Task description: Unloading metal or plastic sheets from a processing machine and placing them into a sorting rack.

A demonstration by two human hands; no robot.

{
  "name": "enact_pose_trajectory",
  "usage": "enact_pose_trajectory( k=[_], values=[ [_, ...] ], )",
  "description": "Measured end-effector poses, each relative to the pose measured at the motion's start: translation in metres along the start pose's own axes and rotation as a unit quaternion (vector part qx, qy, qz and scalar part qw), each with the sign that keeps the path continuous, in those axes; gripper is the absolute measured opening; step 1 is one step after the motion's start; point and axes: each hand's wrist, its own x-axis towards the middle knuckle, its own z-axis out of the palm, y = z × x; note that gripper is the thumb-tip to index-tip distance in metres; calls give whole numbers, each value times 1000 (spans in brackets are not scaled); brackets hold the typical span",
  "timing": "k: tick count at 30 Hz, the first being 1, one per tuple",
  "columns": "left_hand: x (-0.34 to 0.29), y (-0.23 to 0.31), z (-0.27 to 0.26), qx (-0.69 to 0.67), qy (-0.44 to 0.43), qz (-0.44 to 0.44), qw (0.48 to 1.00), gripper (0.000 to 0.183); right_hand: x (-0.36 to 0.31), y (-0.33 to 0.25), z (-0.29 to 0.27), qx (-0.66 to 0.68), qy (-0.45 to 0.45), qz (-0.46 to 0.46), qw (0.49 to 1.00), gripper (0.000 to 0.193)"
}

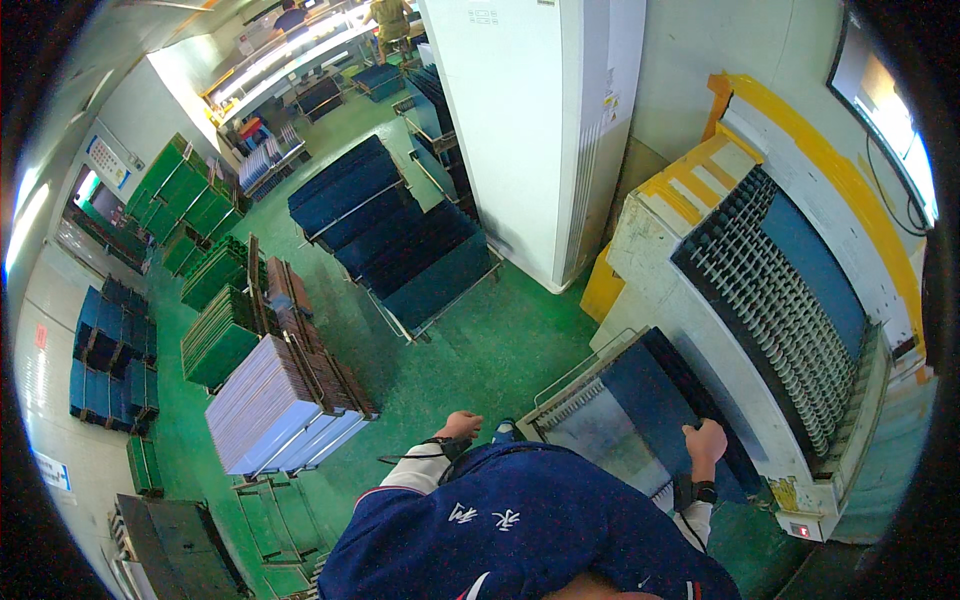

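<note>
On the right, my right hand (705, 447) has its fingers closed at the edge of a dark blue flat panel (645, 388). The panel stands with several others in a wire rack (562, 392) just in front of me; a pale, greyish sheet area shows at the rack's near side. My left hand (460, 426) hangs over the floor left of the rack, fingers curled together, with nothing visible in it. Both wrists wear dark bands. Beside the rack stands a roller conveyor machine (765, 320) with a blue panel (815, 262) on its far side.
A tall white cabinet (520, 130) stands ahead. Racks of dark blue panels (390, 230), pale panels (280, 405) and green panels (215, 345) fill the left. A bare rack frame (270, 520) is at lower left. A person (390, 25) stands at a far lit bench.
</note>
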Motion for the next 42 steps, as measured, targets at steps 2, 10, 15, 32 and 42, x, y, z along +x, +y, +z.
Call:
enact_pose_trajectory(
  k=[2, 10, 15, 32, 42],
  values=[
    [0, -1, -1, 2, -4, 1, 1000, 35, 1, 1, 1, -1, -6, 6, 1000, 39],
    [1, 0, -1, -4, -11, 2, 1000, 39, 1, 2, 4, -1, -7, 10, 1000, 39],
    [-8, 4, 2, -8, 9, 5, 1000, 34, 1, -2, -1, -6, -16, 16, 1000, 39],
    [-7, 5, 2, -7, 6, 6, 1000, 37, 2, 4, 6, -5, 3, 4, 1000, 35],
    [-9, 8, 2, -15, 6, -2, 1000, 33, 0, -4, -4, -7, -6, 10, 1000, 37]
  ],
)
